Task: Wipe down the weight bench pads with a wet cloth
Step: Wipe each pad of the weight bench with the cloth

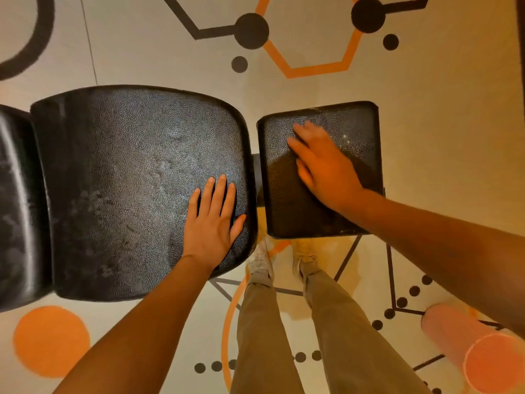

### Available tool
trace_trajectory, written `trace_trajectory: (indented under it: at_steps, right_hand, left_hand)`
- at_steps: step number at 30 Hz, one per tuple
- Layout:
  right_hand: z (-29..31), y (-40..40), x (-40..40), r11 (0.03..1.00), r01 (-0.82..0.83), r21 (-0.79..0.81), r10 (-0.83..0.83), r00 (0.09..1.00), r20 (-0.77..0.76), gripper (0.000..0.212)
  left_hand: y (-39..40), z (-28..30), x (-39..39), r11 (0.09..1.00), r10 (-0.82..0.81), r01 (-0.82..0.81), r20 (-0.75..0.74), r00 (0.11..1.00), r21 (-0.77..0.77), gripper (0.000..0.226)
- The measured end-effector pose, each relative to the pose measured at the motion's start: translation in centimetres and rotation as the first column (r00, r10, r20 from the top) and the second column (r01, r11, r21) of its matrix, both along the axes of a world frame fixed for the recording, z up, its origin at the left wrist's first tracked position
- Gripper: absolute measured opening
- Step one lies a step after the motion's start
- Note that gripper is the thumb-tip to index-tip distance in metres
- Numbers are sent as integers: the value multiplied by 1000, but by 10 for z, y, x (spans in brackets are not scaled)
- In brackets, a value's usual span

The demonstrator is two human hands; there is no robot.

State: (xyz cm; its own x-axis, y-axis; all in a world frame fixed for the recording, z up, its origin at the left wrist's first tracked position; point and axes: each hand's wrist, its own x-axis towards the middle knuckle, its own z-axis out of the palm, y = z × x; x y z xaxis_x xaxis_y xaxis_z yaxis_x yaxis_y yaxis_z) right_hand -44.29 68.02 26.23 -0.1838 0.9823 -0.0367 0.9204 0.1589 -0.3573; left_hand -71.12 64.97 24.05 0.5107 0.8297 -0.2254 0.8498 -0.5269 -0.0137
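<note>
Patterned flooring point(312, 89) with orange hexagons and dark dots spreads beneath a black weight bench seen from directly above. Its large back pad point(136, 189) lies to the left, the smaller seat pad point(321, 169) just beside it across a narrow gap. The left hand point(211, 220) rests flat on the back pad's near corner, fingers straight and slightly spread, holding nothing. The right hand point(321, 166) lies palm down on the seat pad, fingers extended, also empty. No wet cloth is visible anywhere. Both palms probably press the vinyl to feel for dampness or grime, or to steady the bench, so whether wiping is finished cannot be told.
</note>
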Motion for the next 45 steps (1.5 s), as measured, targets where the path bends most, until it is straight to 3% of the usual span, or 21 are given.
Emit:
trace_trajectory:
  at_steps: [7, 12, 13, 15, 18, 23, 25, 30, 34, 36, 39, 45]
  right_hand:
    - [-5, -90, 5, 904, -418, -91, 428, 891, 154, 63]
    - [2, -52, 28, 700, -701, -139, 714, 680, 166, 58]
    - [1, -36, 36, 703, -697, -139, 711, 687, 153, 57]
    - [2, -3, 48, 818, -563, -115, 574, 808, 133, 53]
    - [5, 29, 53, 976, -212, -55, 217, 970, 107, 47]
    - [5, 12, 22, 986, 161, -36, -162, 986, -33, 45]
    - [7, -20, 12, 992, 116, -45, -118, 992, -53, 47]
    - [2, -110, 15, 963, -251, -99, 257, 965, 48, 59]
    - [-2, -100, 32, 912, -403, -73, 407, 912, 56, 44]
    - [-1, -75, 38, 936, -344, -68, 347, 937, 30, 44]
    - [2, -21, 52, 991, -125, -40, 126, 992, 27, 44]
    - [2, 31, 57, 984, 177, 33, -177, 984, -2, 44]
  left_hand:
    - [0, 2, 2, 999, 18, -18, -4, 1000, -32, 64]
    - [1, 3, 1, 999, 26, -26, 4, 1000, -47, 64]
    - [1, 3, 2, 999, 28, -27, 7, 1000, -47, 64]
    - [-1, 4, 4, 998, 49, -48, 26, 998, -50, 64]
    - [-4, 5, 9, 992, 108, -104, 55, 993, -68, 63]
    - [-4, 7, 12, 986, 144, -137, 68, 987, -95, 63]
    - [-3, 9, 12, 986, 142, -135, 69, 987, -98, 63]
    - [-3, 11, 13, 985, 157, -150, 93, 983, -81, 63]
    - [-4, 10, 14, 982, 172, -162, 109, 979, -93, 63]
    - [-4, 10, 13, 982, 173, -161, 117, 978, -103, 63]
    - [-4, 12, 14, 978, 185, -173, 103, 977, -115, 64]
    - [-5, 17, 22, 964, 224, -211, 66, 972, -160, 68]
